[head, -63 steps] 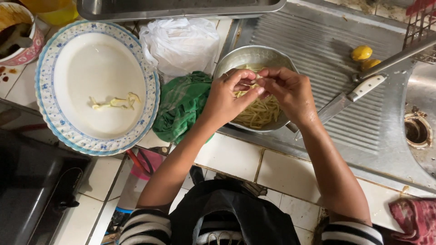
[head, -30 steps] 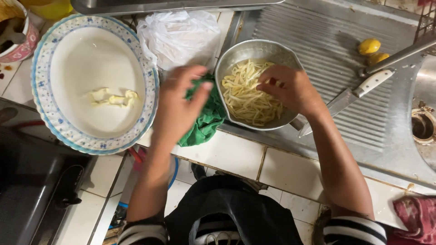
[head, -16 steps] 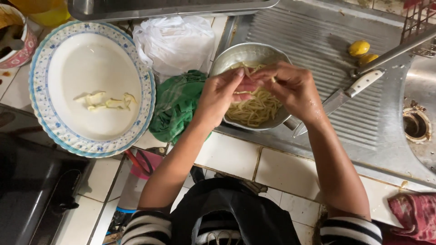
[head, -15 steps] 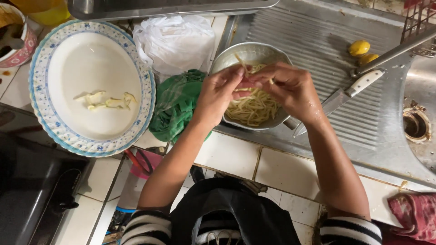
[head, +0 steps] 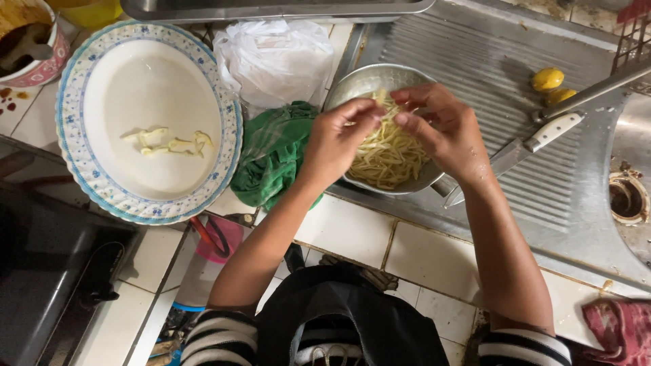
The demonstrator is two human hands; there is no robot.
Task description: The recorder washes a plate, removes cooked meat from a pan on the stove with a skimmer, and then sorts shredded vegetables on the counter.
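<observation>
Together, the left hand and right hand pinch pale strips over the metal bowl, right of the green cloth.

Head-worn view, steeply downward, close

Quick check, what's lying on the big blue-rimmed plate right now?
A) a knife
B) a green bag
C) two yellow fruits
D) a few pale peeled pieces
D: a few pale pieces lie near the middle of the blue-rimmed plate; the knife and yellow fruits sit on the steel drainboard.
</observation>
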